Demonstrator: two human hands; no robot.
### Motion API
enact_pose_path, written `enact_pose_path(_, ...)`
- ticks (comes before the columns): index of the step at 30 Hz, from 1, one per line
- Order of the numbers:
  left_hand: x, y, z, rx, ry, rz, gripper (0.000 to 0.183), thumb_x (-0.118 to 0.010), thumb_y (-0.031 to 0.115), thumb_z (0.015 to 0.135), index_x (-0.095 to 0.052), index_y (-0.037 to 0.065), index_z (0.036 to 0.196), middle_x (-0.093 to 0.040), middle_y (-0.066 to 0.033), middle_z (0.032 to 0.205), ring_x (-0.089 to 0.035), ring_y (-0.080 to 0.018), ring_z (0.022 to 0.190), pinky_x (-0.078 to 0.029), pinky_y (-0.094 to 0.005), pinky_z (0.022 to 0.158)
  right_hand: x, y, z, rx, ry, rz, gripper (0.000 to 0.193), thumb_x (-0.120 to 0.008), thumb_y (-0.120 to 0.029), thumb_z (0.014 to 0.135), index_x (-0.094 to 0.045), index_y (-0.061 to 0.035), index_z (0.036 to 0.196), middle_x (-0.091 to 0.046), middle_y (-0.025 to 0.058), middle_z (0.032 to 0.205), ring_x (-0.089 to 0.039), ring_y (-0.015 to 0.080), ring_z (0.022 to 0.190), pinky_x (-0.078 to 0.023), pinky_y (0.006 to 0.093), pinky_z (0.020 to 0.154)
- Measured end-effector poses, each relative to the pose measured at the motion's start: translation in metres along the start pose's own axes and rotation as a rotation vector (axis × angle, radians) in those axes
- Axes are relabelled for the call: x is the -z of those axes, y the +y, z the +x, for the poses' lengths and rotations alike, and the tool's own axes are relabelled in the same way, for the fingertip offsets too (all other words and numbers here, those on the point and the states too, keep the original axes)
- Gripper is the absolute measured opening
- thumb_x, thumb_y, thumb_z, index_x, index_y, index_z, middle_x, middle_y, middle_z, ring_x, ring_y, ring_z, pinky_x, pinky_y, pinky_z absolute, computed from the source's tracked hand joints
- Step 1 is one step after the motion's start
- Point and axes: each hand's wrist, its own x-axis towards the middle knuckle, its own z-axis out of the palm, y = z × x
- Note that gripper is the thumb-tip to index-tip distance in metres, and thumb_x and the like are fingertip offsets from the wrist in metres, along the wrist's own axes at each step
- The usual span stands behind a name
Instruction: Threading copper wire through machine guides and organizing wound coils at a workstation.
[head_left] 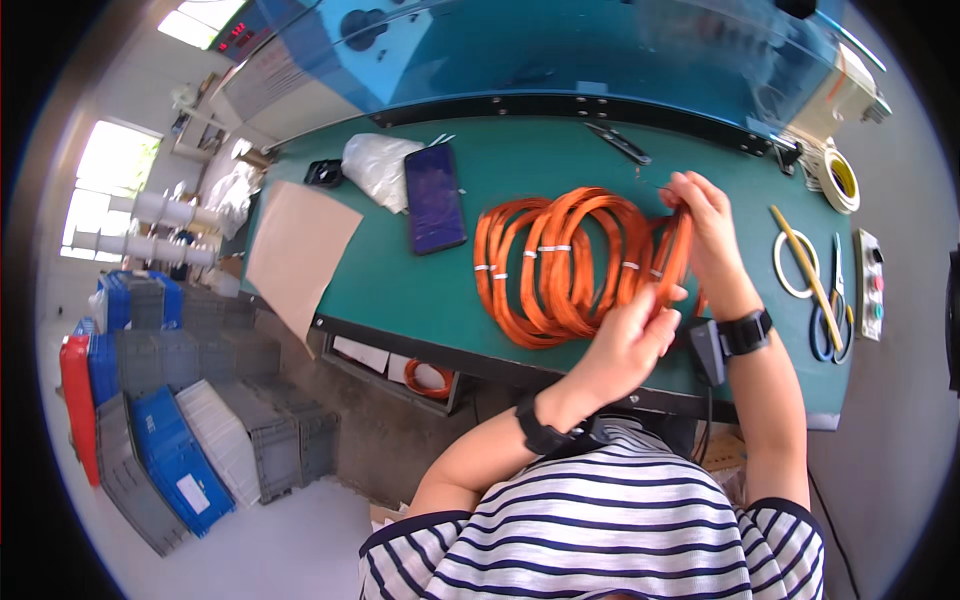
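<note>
Several orange wire coils [555, 290], bound with small white ties, lie overlapping in a row on the green tabletop. At the right end of the row, one wire coil [681, 248] is tipped up between my hands. My left hand [632, 338] closes on its lower near side, thumb and fingers bent. Higher up, my right hand [704, 222] pinches the coil's top, where a thin wire end seems to stick out. Part of the coil is hidden behind my fingers.
On the green table [380, 280] are a phone [435, 200], a white plastic bag [380, 168], brown paper [300, 255] and a cutter [618, 143]. Scissors [838, 300], a yellow stick [806, 275] and a tape roll [840, 181] lie right. A blue-covered machine [560, 55] borders the back.
</note>
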Motion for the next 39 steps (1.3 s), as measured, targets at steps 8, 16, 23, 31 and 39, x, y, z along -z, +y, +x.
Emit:
enact_pose_path(8,-0.037,-0.019,-0.009,-0.265,-0.053,0.981,0.067,-0.062,0.022,0.082,-0.033,-0.012,0.131,-0.043,-0.0234,0.128,-0.038,-0.037,0.123,-0.032,-0.0481,0.099,0.071,-0.039,-0.053,-0.238,0.08,-0.183,0.05,-0.045,-0.035,0.096,-0.046,0.0026,0.129,-0.05,0.0176,0.127,-0.044,0.0234,0.122,-0.035,0.0332,0.101)
enact_pose_path(16,-0.004,-0.005,0.004,-0.472,0.041,0.961,0.042,-0.064,0.01,0.077,-0.053,-0.004,0.115,-0.049,-0.0192,0.121,-0.047,-0.0348,0.112,-0.04,-0.0429,0.094,0.057,-0.016,-0.06,-0.004,0.072,-0.723,0.037,-0.057,-0.008,0.087,-0.05,0.0054,0.12,-0.057,0.014,0.112,-0.057,0.0192,0.098,-0.044,0.0282,0.087)
enact_pose_path(23,0.046,0.025,0.089,-0.587,0.251,1.271,0.026,-0.057,0.002,0.08,-0.058,-0.002,0.105,-0.059,-0.017,0.106,-0.059,-0.0303,0.094,-0.051,-0.038,0.076,0.05,-0.01,-0.058,0.094,0.037,-0.736,0.028,-0.057,-0.003,0.083,-0.057,0.0037,0.11,-0.057,0.0158,0.111,-0.058,0.0261,0.098,-0.044,0.0309,0.087)
enact_pose_path(31,0.037,0.014,0.106,-0.517,0.177,1.252,0.005,-0.055,0.001,0.072,-0.059,0.0,0.071,-0.06,-0.0147,0.071,-0.062,-0.032,0.068,-0.051,-0.0398,0.062,0.033,-0.008,-0.057,0.363,0.019,-1.063,0.016,-0.062,0.001,0.077,-0.065,0.001,0.093,-0.062,0.0109,0.093,-0.054,0.0281,0.101,-0.043,0.0346,0.088)
enact_pose_path(39,0.055,0.02,0.094,-0.347,0.08,1.357,0.004,-0.056,-0.002,0.072,-0.058,0.0,0.074,-0.059,-0.0137,0.074,-0.062,-0.0292,0.074,-0.052,-0.0378,0.064,0.029,-0.008,-0.051,0.337,-0.02,-1.061,0.008,-0.062,0.001,0.078,-0.064,0.0006,0.085,-0.059,0.0085,0.084,-0.053,0.0263,0.091,-0.044,0.0332,0.08)
